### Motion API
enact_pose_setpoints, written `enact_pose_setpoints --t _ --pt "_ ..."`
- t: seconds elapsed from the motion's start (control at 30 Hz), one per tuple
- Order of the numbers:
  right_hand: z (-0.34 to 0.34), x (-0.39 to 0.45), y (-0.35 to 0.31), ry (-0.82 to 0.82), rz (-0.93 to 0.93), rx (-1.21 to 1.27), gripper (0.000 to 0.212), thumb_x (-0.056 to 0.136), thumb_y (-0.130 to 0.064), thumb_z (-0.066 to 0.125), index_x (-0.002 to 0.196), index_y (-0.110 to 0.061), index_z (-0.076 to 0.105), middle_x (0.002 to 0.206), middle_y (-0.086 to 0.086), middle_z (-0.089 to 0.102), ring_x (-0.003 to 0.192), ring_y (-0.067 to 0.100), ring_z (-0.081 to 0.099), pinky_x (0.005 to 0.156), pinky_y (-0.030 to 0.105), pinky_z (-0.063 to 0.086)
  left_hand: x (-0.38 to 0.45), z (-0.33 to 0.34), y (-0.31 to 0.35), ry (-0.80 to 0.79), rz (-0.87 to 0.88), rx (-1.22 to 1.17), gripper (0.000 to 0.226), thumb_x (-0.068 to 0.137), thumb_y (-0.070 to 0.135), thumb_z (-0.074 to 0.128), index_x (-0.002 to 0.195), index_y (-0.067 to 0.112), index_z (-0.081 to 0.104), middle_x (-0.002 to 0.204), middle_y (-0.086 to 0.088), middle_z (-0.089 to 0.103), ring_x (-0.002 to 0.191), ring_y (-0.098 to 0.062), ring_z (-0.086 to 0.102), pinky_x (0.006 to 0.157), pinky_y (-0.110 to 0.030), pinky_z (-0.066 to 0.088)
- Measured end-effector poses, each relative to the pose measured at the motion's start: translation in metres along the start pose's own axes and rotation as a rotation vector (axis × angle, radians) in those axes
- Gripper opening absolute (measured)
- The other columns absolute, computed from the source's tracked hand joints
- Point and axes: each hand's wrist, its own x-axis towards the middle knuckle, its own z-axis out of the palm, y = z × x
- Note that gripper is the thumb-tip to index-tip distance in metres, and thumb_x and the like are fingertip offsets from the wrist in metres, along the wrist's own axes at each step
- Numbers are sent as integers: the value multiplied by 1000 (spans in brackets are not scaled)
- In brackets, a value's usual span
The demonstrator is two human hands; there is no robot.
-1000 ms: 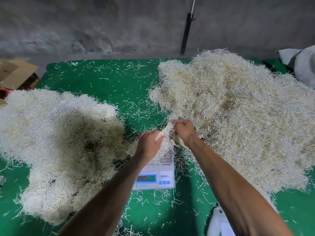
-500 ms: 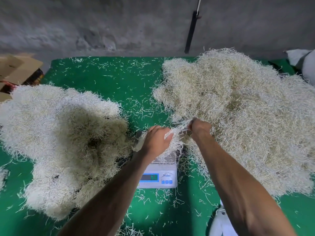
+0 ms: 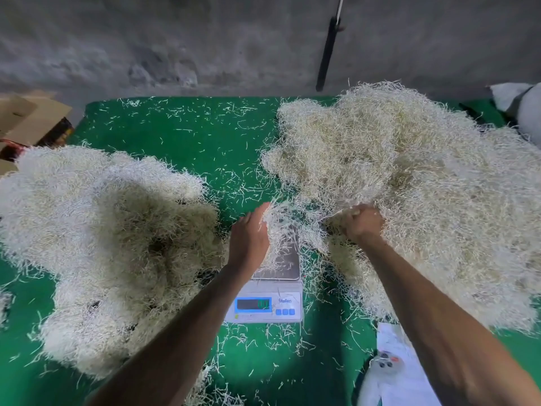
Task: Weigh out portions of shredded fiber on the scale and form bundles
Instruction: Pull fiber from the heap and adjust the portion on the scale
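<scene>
A white digital scale (image 3: 265, 306) stands on the green table, its steel pan (image 3: 285, 268) partly covered by a small tuft of shredded fiber (image 3: 282, 221). My left hand (image 3: 248, 235) lies against the tuft's left side with its fingers fairly straight, steadying it over the pan. My right hand (image 3: 361, 222) is curled into the edge of the big right fiber pile (image 3: 409, 186), gripping strands there. A second large fiber pile (image 3: 102, 238) lies to the left of the scale.
The green table cloth (image 3: 190, 136) is strewn with loose strands. A cardboard box (image 3: 32, 118) sits at the far left, a white sack (image 3: 524, 109) at the far right, white paper (image 3: 392, 361) near the front right. A grey wall with a black rod (image 3: 326, 54) stands behind.
My hands have drawn apart. The right hand moved right into the big pile; the left hand stays at the tuft over the scale pan, its fingers now straighter.
</scene>
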Motion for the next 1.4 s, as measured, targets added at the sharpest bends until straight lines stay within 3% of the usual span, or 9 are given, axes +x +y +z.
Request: enact_pose_setpoints --t 0.23,0.33,0.43,0.6,0.77,0.87,0.97,1.1,1.4 --pt "37 -34 -40 -247 -778 -329 58 100 -20 59 152 -30 37 144 -1 53 74 5 65 58 17 52 4 3 -4 -9 75 38 29 92 -8 53 114 4 66 104 -11 68 95 -28 63 83 -46 54" --pt "59 -45 -41 -424 -662 -273 76 96 -7 60 159 -34 28 138 -1 59 79 11 70 47 13 45 6 2 -2 -17 57 6 23 93 -6 50 110 1 63 98 -12 67 89 -27 62 76 -44 54" --pt "62 -41 -34 -450 -462 -163 31 106 -16 51 135 -9 60 87 7 70 61 13 64 51 14 48 8 -4 -5 4 14 -2 18 93 -5 49 106 -2 61 88 -11 63 77 -24 56 66 -38 49" --pt "41 -20 -30 -265 -6 319 17 105 -8 52 99 3 65 86 12 64 62 13 62 51 20 52 1 -11 -14 14 -112 -61 14 100 1 45 107 0 57 84 -3 53 77 -19 50 64 -27 38" --pt "13 6 -11 -140 305 641 33 97 2 58 129 5 59 89 4 59 77 15 58 94 35 56 1 -7 -17 70 -184 -99 13 102 4 41 100 2 53 76 -2 51 69 -19 47 57 -29 34" --pt "10 10 -5 -123 351 646 29 107 -6 46 134 1 52 104 8 63 78 10 61 81 27 60 0 -5 -16 89 -217 -130 13 102 8 39 103 5 51 83 -5 53 76 -21 50 60 -29 36" --pt "18 2 -6 -24 86 460 30 110 -11 39 133 5 51 122 27 62 82 17 58 64 27 52 -1 0 -6 95 -280 -256 39 99 31 34 122 2 46 103 -9 52 90 -20 52 73 -31 43" --pt "25 -13 -3 32 -200 -83 34 104 -20 57 133 -3 59 141 21 48 111 29 64 97 41 58 1 7 0 67 -355 -334 52 104 39 49 141 6 36 130 -7 48 113 -20 52 92 -35 46" --pt "34 -73 3 -24 -374 -342 32 106 -43 42 100 -21 66 119 4 53 68 12 62 41 15 42 -19 -3 -22 -71 -186 63 47 95 38 68 113 -6 65 105 -23 66 96 -38 64 81 -40 55"
